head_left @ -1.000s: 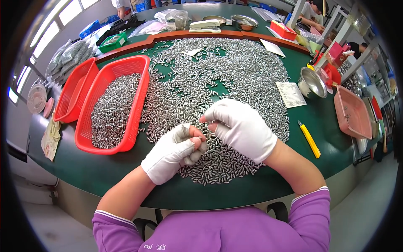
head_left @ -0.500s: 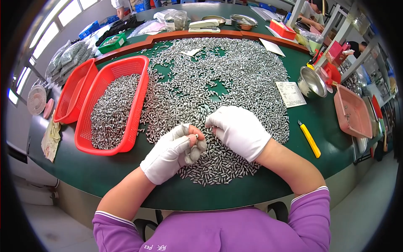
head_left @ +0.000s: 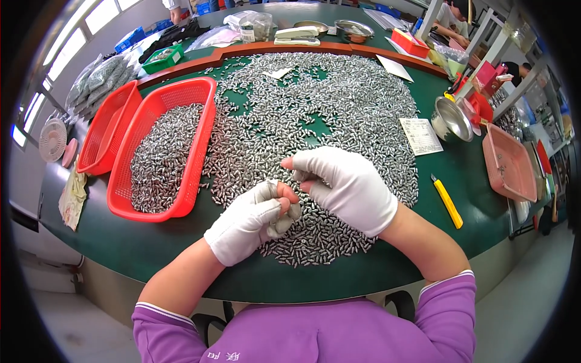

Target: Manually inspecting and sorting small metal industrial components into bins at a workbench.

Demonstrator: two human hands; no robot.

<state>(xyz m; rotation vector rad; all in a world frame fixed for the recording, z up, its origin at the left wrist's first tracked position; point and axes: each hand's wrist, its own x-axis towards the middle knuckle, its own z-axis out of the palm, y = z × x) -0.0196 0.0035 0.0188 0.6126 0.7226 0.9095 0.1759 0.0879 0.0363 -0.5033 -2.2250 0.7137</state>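
Small silvery metal parts [head_left: 357, 109], each a short ribbed cylinder, lie in a wide spread over the green table. Above the near end of this spread, my left hand [head_left: 251, 219] in a white glove with bare thumb and index tips is closed, its fingers curled in. What it holds is hidden. Just to its right, my gloved right hand [head_left: 348, 187] hovers over the parts. Its bare index finger reaches left and stands apart from the thumb, with nothing visible between them. A red perforated basket [head_left: 206, 139] at the left is partly filled with the same parts.
A second red basket [head_left: 100, 145] stands further left. To the right lie a yellow utility knife [head_left: 448, 204], a printed paper slip [head_left: 420, 137], a metal bowl [head_left: 451, 120] and a pink tray [head_left: 508, 163]. A brown wooden rail [head_left: 242, 48] borders the parts at the back.
My right hand has spread its index finger and thumb apart, the index tip moving left. My left hand stays nearly in place; the small part seen at its fingertips no longer shows.
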